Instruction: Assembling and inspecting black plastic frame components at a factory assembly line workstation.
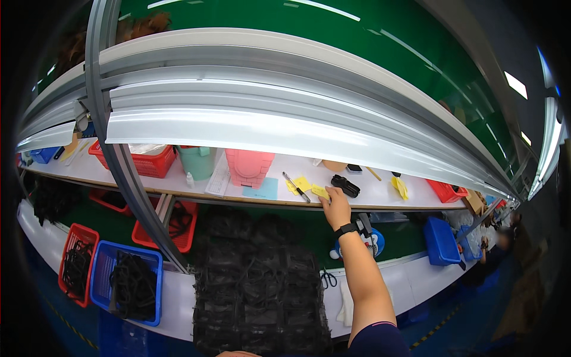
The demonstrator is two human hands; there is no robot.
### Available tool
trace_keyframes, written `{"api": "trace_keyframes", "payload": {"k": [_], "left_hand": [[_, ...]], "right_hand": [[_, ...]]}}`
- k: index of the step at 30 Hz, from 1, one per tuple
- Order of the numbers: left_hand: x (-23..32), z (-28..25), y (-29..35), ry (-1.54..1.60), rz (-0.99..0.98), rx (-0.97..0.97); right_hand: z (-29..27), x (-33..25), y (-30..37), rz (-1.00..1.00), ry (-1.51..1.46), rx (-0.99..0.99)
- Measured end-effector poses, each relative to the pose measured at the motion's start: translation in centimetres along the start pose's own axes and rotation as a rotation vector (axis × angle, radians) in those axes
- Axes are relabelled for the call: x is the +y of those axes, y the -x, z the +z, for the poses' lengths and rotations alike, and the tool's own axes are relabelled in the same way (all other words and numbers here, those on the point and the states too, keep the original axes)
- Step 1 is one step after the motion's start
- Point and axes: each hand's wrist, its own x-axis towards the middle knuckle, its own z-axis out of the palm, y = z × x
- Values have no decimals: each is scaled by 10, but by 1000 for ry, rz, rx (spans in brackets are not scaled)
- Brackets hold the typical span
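Observation:
My right hand (337, 209) reaches up to the white shelf (380, 193), with a black band on its wrist. Its thumb and fingers close at the edge of a small yellow slip of paper (319, 191). Just beyond the fingers lies a black object (345, 185), its kind unclear. To the left are a pen (296, 187) and more yellow slips (301, 182). Below, a dark mesh-like piece with black straps (256, 291) covers the lower worktop. Only a sliver of skin, perhaps my left hand (238, 354), shows at the bottom edge; its fingers are hidden.
On the shelf stand a pink container (248, 166), a green bucket (197, 162) and red baskets (151, 162). Blue (156, 291) and red bins (66, 253) with black straps sit lower left. Scissors (328, 278) lie beside the dark piece. A metal post (128, 172) rises at left.

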Motion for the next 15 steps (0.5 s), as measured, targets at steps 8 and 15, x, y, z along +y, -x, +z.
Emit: {"api": "trace_keyframes", "payload": {"k": [8,15], "left_hand": [[-9,-7,11,618,-297,-32],[33,-2,21,153,1,38]], "right_hand": [[-12,12,13,-93,86,-129],[-15,4,-13,-71,-74,119]]}}
